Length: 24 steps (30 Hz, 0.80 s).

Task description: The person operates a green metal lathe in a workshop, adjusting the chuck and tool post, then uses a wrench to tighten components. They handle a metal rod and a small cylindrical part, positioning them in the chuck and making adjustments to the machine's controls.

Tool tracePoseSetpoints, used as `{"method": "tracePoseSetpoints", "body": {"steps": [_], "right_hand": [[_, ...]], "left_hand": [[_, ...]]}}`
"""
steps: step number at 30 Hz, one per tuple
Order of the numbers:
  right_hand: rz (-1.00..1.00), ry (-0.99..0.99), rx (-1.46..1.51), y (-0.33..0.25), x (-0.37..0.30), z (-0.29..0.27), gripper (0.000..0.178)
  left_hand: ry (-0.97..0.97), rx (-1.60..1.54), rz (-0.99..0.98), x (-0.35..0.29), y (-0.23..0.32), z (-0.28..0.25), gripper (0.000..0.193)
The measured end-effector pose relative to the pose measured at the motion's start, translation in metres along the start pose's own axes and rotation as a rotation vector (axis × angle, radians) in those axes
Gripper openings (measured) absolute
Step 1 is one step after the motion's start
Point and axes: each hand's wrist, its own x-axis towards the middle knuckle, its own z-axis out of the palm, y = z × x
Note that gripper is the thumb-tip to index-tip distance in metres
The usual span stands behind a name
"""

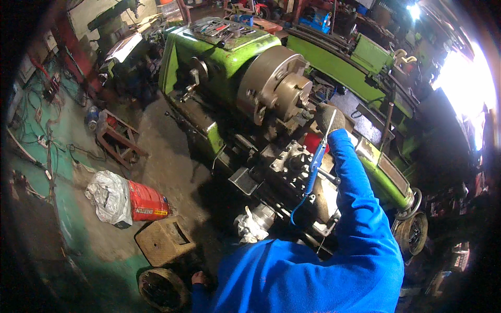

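Note:
My right hand (326,118), in a dark grey glove, reaches up to the jaws of the big steel chuck (276,86) of a green lathe (219,52). A slim blue-handled tool (316,163) with a thin metal shaft lies along my blue sleeve, its tip at the glove. Whether the hand grips it is hidden. A blue cord loops down from the handle. My left hand (200,278) is low at the bottom edge, beside a round dark basket (163,290) on the floor, its fingers mostly hidden.
The tool post and carriage (292,164) sit below my right arm. Loose hand tools lie on the headstock top (222,28). On the floor stand a wooden stool (164,241), a white and red sack (128,201) and a small red metal stand (119,136). Bright light glares at the right.

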Motion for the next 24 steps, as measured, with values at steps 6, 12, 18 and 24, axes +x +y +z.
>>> {"method": "tracePoseSetpoints", "body": {"steps": [6,12,18,24], "right_hand": [[-0.033,0.013,0.048,0.001,0.002,0.005,0.027],[-0.04,0.051,0.096,0.02,0.014,0.025,0.026],[0.001,0.018,0.12,0.006,0.007,0.004,0.028],[-0.029,0.147,0.094,0.007,0.011,0.009,0.026]], "left_hand": [[0.001,-0.187,-0.086,0.003,-0.01,0.003,0.034],[-0.008,0.1,0.101,0.018,-0.024,0.01,0.035],[-0.019,-0.164,-0.078,0.005,-0.019,0.018,0.029],[-0.005,0.018,0.034,0.004,-0.007,0.019,0.029]]}}
